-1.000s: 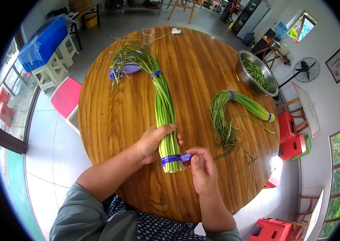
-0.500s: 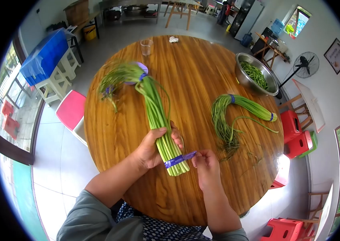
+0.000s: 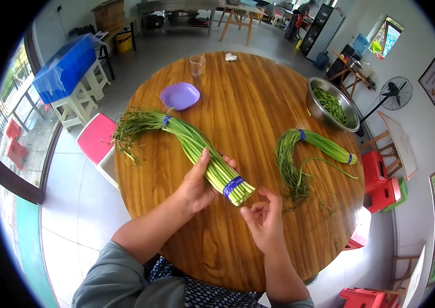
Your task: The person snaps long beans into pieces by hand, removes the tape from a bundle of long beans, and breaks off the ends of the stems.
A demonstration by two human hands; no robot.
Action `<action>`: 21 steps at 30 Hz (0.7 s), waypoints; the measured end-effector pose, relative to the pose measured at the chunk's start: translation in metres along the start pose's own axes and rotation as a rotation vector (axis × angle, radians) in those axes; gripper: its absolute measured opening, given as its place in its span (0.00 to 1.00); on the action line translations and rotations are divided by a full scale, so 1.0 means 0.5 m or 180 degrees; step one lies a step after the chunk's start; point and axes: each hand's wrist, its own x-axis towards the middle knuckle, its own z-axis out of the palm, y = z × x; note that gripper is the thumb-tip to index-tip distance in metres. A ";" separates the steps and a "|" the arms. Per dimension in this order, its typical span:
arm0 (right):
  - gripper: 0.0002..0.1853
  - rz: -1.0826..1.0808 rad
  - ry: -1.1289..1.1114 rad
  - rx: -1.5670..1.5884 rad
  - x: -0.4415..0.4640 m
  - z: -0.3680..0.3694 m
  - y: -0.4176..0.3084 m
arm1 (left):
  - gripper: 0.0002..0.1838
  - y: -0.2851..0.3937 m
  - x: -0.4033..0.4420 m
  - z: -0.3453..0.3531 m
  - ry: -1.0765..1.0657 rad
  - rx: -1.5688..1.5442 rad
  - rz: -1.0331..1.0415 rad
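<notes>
A long bundle of green stalks (image 3: 197, 145) slants across the wooden table (image 3: 176, 241), its leafy tops at the upper left and its cut ends toward me. My left hand (image 3: 199, 187) is wrapped round its lower part, thumb on top. One purple-blue band (image 3: 233, 187) circles the stalks near the cut ends, another (image 3: 166, 119) sits near the leaves. Just right of the cut ends is my right hand (image 3: 263, 218), thumb and forefinger apart, holding nothing. On the right lies a second banded bundle (image 3: 325, 146), its leafy end curled toward me.
A purple dish (image 3: 180, 96), a clear cup (image 3: 197, 65) and crumpled white tissue (image 3: 230, 57) stand toward the far side. A steel bowl (image 3: 351, 115) of cut green pieces is at the right edge. Stools, a fan and a distant person (image 3: 294, 24) are beyond.
The bundle has tilted, its leafy tops swinging left and nearer, uncovering the purple dish. My right hand has let go of the band's loose end, which now lies against the stalks.
</notes>
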 end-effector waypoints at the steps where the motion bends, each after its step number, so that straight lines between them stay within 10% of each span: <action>1: 0.38 -0.0141 0.0013 0.0037 -0.001 0.005 0.003 | 0.25 -0.001 -0.002 0.000 0.0001 0.0102 -0.0052; 4: 0.39 -0.0476 0.0143 -0.0503 0.000 0.019 -0.012 | 0.27 -0.008 -0.006 0.001 0.0010 0.0055 -0.0104; 11: 0.04 -0.0083 0.0402 0.0279 0.000 0.035 0.017 | 0.32 -0.027 -0.021 0.002 -0.0479 -0.0350 -0.0406; 17: 0.04 0.1076 -0.0483 0.1313 -0.008 0.022 -0.026 | 0.27 -0.009 -0.017 0.023 -0.0434 0.0137 -0.0316; 21: 0.06 0.0572 -0.1355 0.1793 -0.055 0.008 -0.070 | 0.23 0.000 -0.007 0.001 -0.0056 0.0643 -0.0188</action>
